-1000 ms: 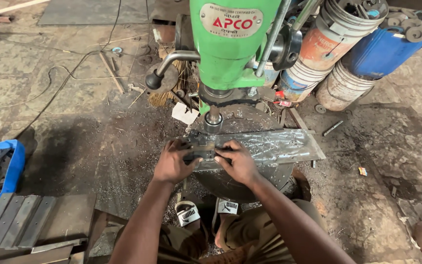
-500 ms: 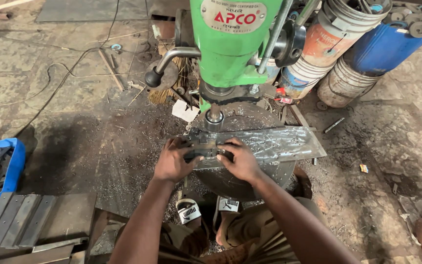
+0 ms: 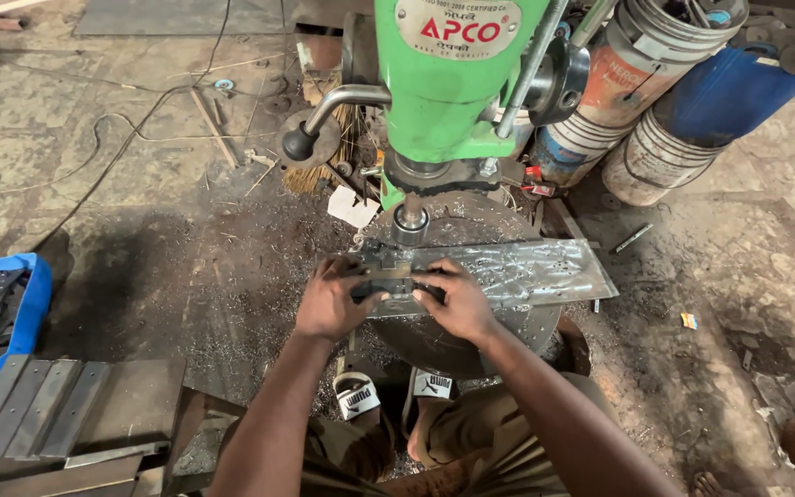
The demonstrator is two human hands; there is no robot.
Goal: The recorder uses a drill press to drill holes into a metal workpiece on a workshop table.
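- Dark metal workpiece (image 3: 386,273): small blackish block at frame centre, on the flat steel plate (image 3: 545,271), directly below the drill spindle (image 3: 409,221). Long axis runs left–right across the frame; ends point toward each hand. Exact profile hidden by fingers.
- Left hand (image 3: 331,299): centre-left, fingers curled round the workpiece's left end, gripping it.
- Right hand (image 3: 457,299): centre-right, fingers closed over the right end, thumb on top; also gripping.
- Steel plate: grey, scuffed, strewn w/ swarf; long axis left–right, extends to centre-right of frame, lying over the round drill table (image 3: 471,336).
- Drill press head (image 3: 453,74): bright green, top centre; oval white label w/ red lettering on its front. Feed lever w/ black knob (image 3: 296,144) juts to the left.
- Drums, upper right: blue barrel (image 3: 738,87); two white-banded buckets (image 3: 641,55), one w/ an orange wrap label.
- Blue crate (image 3: 34,294), left edge, holds dark metal parts.
- Grey flat bars (image 3: 39,405), lower left.
- Sandals (image 3: 358,396), bottom centre, w/ white printed straps.
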